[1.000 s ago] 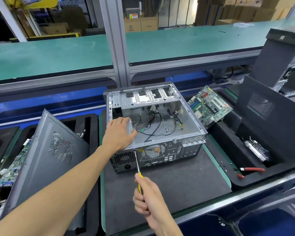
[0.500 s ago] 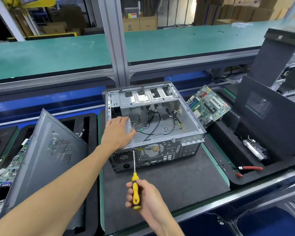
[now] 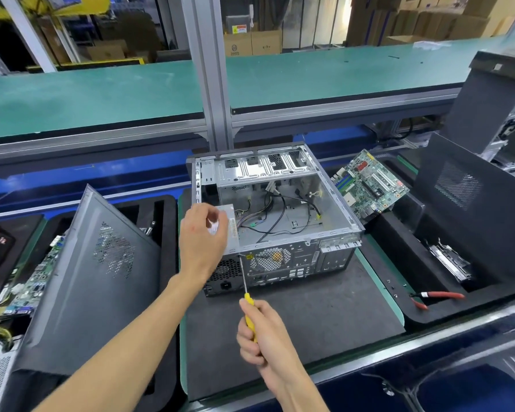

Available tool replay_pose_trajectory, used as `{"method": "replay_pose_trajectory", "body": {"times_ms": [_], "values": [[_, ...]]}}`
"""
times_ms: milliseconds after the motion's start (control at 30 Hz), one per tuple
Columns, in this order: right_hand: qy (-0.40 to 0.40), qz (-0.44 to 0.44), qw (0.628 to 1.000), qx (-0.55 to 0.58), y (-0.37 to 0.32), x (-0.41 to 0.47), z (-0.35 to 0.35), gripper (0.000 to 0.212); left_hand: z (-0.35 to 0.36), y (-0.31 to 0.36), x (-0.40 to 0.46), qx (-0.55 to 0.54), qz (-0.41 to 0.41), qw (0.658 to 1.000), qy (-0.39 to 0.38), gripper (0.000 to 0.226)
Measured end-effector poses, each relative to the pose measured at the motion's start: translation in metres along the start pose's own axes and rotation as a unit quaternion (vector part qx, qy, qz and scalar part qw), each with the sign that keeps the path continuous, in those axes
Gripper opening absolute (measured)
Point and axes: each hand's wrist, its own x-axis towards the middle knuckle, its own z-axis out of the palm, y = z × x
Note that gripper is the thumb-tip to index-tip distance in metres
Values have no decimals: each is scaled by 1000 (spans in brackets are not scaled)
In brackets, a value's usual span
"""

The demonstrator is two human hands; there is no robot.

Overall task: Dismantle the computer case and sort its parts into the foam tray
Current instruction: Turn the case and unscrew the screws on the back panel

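We're on the power supply screws, we judge. Computer case [image 3: 280,215] lies open-side up in the middle of the frame on the dark mat [image 3: 309,328], rear panel facing us, which puts the rear screws in easy reach of a driver held low.

Right hand [image 3: 262,334], bottom centre, is wrapped tight round the yellow handle of the screwdriver [image 3: 246,288]. Shaft runs up and slightly left; tip sits at the top edge of the rear panel, just left of the fan grille [image 3: 269,258]. We can't tell if the tip is seated in a screw head, too small to see.

Left hand [image 3: 201,236] is over the case's near-left corner, above the power supply [image 3: 231,230]. Fingers are loosely curled with thumb and forefinger close together. Possibly pinching a screw, but motion blur hides it, so we can't call the grip. Placement makes sense either way: it's where we'd steady the supply while its fasteners come out.

Sorting looks well along. Foam tray [image 3: 399,245] at the right of the frame has a motherboard [image 3: 369,182] propped at its upper-left corner, a side panel [image 3: 470,209] leaning upright in it, a metal drive part [image 3: 451,260] in a pocket, and red-handled pliers [image 3: 434,296] on its near edge. Left of the frame: another tray [image 3: 167,233] with a leaning grey panel [image 3: 95,272] and a second board [image 3: 33,281].

Case still holds loose cables [image 3: 275,214] and the supply.
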Motion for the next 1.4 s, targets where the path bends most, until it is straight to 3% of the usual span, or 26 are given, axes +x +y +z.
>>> {"method": "replay_pose_trajectory", "body": {"times_ms": [67,133,167,233,333,400,733,1133,1300,1400], "values": [[14,17,1000,6,0,4,0,29,-8,10,-36,-92,-101,991,16,31],[29,26,999,12,1,8,2,35,-11,15,-69,-144,-234,961,-33,34],[35,18,999,3,1,8,4,32,-10,16,-80,-181,-320,927,-74,32],[27,-18,999,-24,2,7,4,17,-5,16,-89,-293,-475,819,-133,26],[51,-45,996,-49,-1,6,1,22,-1,11,-82,-464,-531,696,-131,28],[68,-50,995,-57,-4,7,-1,25,0,9,-75,-526,-538,649,-117,31],[100,-87,983,-129,-12,3,-19,20,7,19,-63,-586,-594,543,-86,19],[107,-89,987,-82,-7,-2,-29,15,20,32,-65,-604,-592,533,-3,6],[110,-88,988,-58,-7,-2,-32,13,21,31,-70,-643,-588,490,13,7],[111,-85,989,-48,-7,-1,-33,12,20,31,-71,-649,-588,483,7,7]]}}
